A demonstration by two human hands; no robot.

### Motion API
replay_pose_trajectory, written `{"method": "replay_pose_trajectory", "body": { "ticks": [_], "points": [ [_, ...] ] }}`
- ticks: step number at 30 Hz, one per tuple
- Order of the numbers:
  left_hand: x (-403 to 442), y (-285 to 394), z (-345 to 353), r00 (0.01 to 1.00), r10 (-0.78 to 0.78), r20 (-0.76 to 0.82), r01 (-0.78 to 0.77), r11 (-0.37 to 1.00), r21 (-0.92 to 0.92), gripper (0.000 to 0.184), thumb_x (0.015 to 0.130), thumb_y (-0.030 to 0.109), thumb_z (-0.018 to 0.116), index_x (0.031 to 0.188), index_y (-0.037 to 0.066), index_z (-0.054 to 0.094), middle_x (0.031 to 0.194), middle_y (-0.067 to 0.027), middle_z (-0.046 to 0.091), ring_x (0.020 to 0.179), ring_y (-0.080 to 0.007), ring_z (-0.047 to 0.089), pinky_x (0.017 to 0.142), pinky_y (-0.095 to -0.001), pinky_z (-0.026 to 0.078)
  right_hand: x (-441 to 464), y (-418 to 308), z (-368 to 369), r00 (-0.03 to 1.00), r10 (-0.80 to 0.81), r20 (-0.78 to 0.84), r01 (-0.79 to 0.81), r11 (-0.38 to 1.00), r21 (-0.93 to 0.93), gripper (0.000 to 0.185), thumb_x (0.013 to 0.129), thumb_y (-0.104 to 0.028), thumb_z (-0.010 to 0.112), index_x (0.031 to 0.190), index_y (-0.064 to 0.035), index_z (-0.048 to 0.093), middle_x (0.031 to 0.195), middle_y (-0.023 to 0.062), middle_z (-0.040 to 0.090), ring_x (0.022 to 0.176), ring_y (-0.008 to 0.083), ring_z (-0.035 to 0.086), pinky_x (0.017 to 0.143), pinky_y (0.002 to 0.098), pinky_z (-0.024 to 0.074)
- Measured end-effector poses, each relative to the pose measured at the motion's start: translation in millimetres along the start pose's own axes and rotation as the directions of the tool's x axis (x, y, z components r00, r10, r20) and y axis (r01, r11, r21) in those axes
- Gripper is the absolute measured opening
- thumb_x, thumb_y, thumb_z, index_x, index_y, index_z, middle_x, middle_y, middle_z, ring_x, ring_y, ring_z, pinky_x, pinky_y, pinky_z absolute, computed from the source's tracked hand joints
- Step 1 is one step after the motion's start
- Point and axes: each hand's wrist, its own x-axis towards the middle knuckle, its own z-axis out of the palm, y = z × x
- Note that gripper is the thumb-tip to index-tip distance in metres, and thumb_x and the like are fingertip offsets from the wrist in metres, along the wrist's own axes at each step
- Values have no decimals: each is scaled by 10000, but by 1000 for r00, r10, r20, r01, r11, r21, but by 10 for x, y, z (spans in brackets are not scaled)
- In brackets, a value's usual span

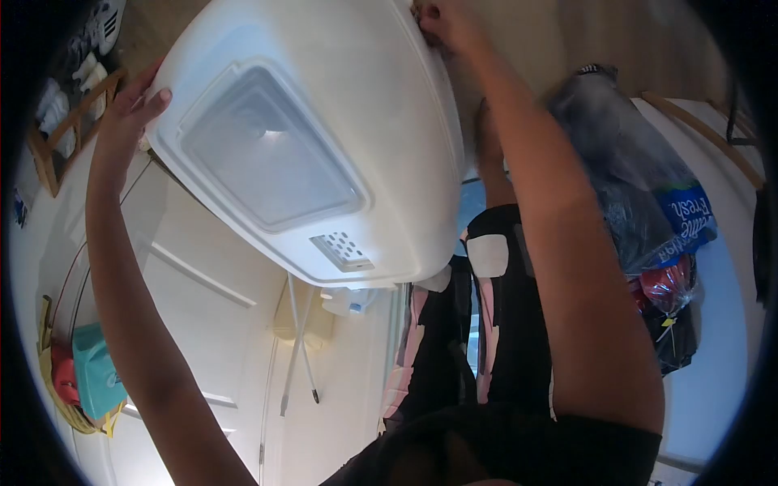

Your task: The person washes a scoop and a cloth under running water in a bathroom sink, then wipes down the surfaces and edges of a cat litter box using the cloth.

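A large white plastic hooded litter box [389, 105], with a see-through grey door flap [267, 154] and a small slotted vent [344, 250], hangs tilted in front of me. My left hand [136, 109] grips its left edge, thumb on the near side and the other fingers partly hidden behind. At the upper right edge, my right hand [448, 31] is closed on the rim, its fingertips partly hidden. I cannot see the underside of the box.
To the right are dark plastic bags [620, 162] and a blue printed bag [689, 212]. A wooden shoe rack [73, 125] stands at upper left. A white door [194, 300], a teal bag [96, 368] and crossed poles [298, 344] show on the left. My legs [510, 324] are below.
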Motion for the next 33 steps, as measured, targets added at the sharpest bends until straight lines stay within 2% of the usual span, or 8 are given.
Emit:
{"method": "replay_pose_trajectory", "body": {
  "ticks": [2,16,20,22,24,28,30,33],
  "points": [
    [-14,42,-13,999,-45,23,45,999,23,599,810,332,661,1322,86,474,1197,-94,571,1102,-160,528,960,-266,368,-29,72,24,982,147,120,-164,976,142,144,901,-155,527,941,-20,555,700,54,531,590,157,477,529,304,425],
    [79,-92,-8,998,51,-44,-53,997,-47,617,771,320,683,1307,83,492,1204,-114,568,1126,-195,519,982,-296,361,-175,557,120,985,-157,76,171,954,-247,144,753,-167,633,844,-59,602,899,119,588,852,303,592,749,391,464],
    [77,-98,-12,999,20,-44,-23,997,-73,603,775,313,677,1300,76,499,1195,-117,573,1135,-199,512,988,-301,355,299,218,190,991,-92,-96,100,992,78,221,803,-268,633,878,-60,637,896,102,641,818,198,626,721,350,479],
    [80,-80,-27,999,16,-37,-18,998,-54,595,778,303,676,1297,71,500,1196,-115,572,1136,-197,511,988,-301,356,720,-321,-55,992,19,126,6,982,-190,288,863,-270,557,1025,-37,610,1048,135,617,960,220,590,855,351,445],
    [78,-47,-23,1000,16,-22,-17,999,-32,587,782,294,675,1295,66,501,1197,-113,572,1137,-196,509,988,-301,357,822,-828,-218,980,98,171,-132,971,200,104,895,-128,532,861,-29,532,674,59,526,571,164,488,536,305,430],
    [93,-83,-13,999,25,-33,-28,993,-113,585,774,237,691,1294,51,497,1197,-117,570,1143,-197,502,991,-299,353,965,-1234,-271,991,88,98,-95,993,76,133,890,-108,521,775,-44,504,671,56,534,536,153,475,532,309,431],
    [99,-132,-38,999,33,-26,-36,992,-123,588,771,221,697,1295,46,494,1197,-119,570,1145,-197,500,993,-300,351,848,-1426,-380,980,118,161,-198,661,724,167,905,-156,502,804,-33,550,695,67,574,538,164,493,539,321,440],
    [110,-125,-36,996,85,-7,-85,977,-198,594,767,213,704,1295,43,492,1209,-125,561,1148,-203,500,999,-301,346,813,-1578,-392,929,-21,369,-103,944,313,240,933,-216,449,927,-11,574,771,74,584,626,181,514,620,323,459]
  ]
}}
